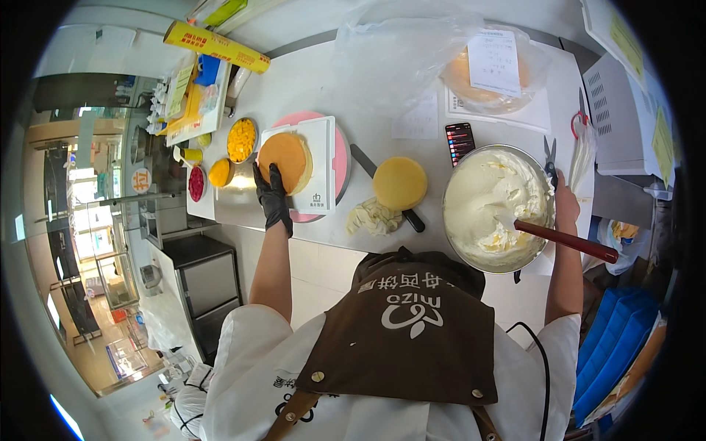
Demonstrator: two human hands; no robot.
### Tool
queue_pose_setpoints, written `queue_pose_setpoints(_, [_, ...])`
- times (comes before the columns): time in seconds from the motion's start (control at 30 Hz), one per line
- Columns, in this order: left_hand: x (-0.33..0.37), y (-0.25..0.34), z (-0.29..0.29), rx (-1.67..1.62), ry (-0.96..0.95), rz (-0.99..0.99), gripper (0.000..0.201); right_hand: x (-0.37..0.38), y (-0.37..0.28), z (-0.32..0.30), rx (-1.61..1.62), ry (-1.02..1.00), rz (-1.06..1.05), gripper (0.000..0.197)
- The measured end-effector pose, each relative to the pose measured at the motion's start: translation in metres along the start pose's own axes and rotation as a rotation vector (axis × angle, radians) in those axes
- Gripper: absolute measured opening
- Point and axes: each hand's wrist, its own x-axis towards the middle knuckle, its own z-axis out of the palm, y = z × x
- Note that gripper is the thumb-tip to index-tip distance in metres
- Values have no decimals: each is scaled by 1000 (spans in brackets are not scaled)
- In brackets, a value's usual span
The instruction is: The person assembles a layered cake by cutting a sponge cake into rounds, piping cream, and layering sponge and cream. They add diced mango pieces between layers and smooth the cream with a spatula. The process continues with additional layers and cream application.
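Note:
My left hand (273,192), in a black glove, lies against the near-left side of a round sponge cake layer (283,159), fingers stretched over its brown top. The cake sits on a square white cake board (321,192) atop a pink round turntable (340,165). At the far side of the metal bowl (444,209) from the cake, my bare right hand (565,203) is closed at the black handles of a pair of scissors (549,153), its fingers partly hidden. Whipped cream (478,187) fills the bowl, with a red-handled spatula (570,241) resting in it.
Between cake and bowl stand a yellow round cake (399,184), a long knife (364,159) and a crumpled cloth (373,218). A phone (460,142) lies behind the bowl. Diced yellow fruit (241,140) is at left. A bagged cake (460,72) sits at the back right.

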Motion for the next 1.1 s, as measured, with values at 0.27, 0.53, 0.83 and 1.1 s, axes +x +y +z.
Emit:
queue_pose_setpoints(0.27, [-5, 5, 4, -70, 38, 19, 68, 29, 28, 39, 251, 101, -136, 65])
queue_pose_setpoints(0.53, [-3, 5, -14, -58, -70, 171, 78, -18, 57, -12, 1402, -179, 74, 72])
queue_pose_setpoints(0.83, [13, -16, -45, 377, -304, 556, 133, -182, 111, -71, 1854, 746, 39, 25])
queue_pose_setpoints(1.1, [23, 8, -67, 142, -604, 409, 97, -344, -264, -158, 1222, 299, -84, 57])
